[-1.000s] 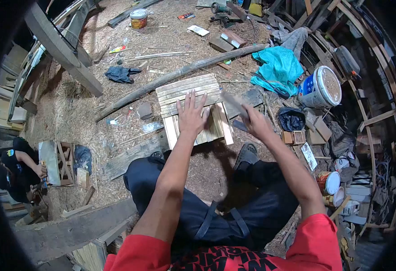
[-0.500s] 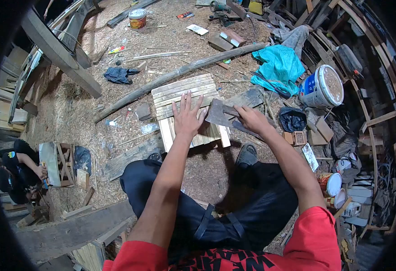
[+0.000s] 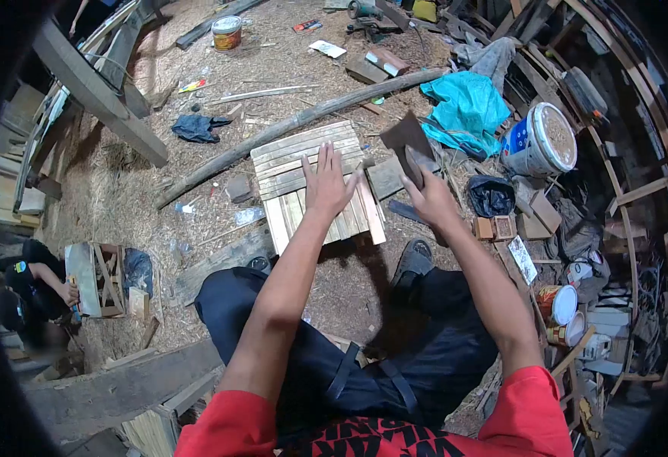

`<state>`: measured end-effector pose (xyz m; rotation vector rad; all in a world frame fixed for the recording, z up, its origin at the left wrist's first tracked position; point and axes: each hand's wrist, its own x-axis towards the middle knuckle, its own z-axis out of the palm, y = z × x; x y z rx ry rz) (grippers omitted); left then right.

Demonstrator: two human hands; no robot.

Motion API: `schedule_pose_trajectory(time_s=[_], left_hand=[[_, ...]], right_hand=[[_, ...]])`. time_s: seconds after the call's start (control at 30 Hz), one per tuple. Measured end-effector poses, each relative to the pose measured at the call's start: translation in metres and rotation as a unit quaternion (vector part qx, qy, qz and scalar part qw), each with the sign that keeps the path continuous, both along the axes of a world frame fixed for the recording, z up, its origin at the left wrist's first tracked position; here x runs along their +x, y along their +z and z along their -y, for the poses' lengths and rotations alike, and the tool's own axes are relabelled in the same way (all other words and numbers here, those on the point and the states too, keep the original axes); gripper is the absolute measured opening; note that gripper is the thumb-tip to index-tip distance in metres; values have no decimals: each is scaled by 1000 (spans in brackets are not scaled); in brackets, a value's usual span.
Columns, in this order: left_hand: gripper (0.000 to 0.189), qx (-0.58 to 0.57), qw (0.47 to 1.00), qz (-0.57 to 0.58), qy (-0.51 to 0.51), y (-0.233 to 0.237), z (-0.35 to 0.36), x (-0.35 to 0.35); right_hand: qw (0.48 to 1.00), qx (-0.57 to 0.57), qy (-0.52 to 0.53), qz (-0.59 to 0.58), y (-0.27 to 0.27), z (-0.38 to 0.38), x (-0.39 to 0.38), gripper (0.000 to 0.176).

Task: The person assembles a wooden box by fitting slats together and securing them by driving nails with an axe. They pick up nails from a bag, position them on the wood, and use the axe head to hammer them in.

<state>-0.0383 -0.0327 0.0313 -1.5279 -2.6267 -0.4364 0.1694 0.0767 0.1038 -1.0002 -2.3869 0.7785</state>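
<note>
A slatted wooden panel (image 3: 279, 160) of pale strips lies in front of me, with several strips running crosswise over lengthwise ones. My left hand (image 3: 326, 185) rests flat on it, fingers stretched out, holding nothing. My right hand (image 3: 431, 199) is closed around the handle of a hatchet (image 3: 408, 135), whose dark, broad blade is raised just right of the panel, apart from it. The fingers partly cover the handle. Beneath the hatchet lies a grey board (image 3: 385, 177).
Beyond the panel a long wooden pole (image 3: 296, 122) crosses the shavings-covered floor. Right stand a teal tarp (image 3: 467, 110), a large bucket (image 3: 540, 141) and a black plastic bag (image 3: 491, 195). At far left a person (image 3: 41, 278) holds a tool beside a wooden frame (image 3: 105, 278).
The hatchet has lifted away from the panel's right edge and turned, its blade now pointing up and away. My left hand has shifted slightly on the panel, which stays about in place.
</note>
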Motion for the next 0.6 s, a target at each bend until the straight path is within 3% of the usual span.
schedule_pose_trajectory(time_s=[0.03,0.13,0.23,0.33,0.47,0.5,0.6], left_hand=[[72,24,999,35,-3,5,-1,1],[70,13,1000,-11,-5,-2,-5,0],[67,23,999,-40,-15,-7,-3,4],[66,17,999,-44,-13,-5,-4,7],[67,0,999,-33,-4,-2,-6,3],[68,-15,1000,-19,3,3,-8,3],[68,-11,1000,-8,19,6,-14,11]], right_hand=[[999,15,-10,-34,-8,-2,-10,43],[995,-77,-58,-16,-11,-5,-39,44],[993,-66,-81,-56,-45,-21,-70,49],[989,-132,-73,-2,-56,-32,-84,53],[976,-207,-59,-39,-80,-32,-91,54],[982,-169,-73,-31,-80,-27,-96,52],[969,-235,-57,-49,-69,-23,-86,55]])
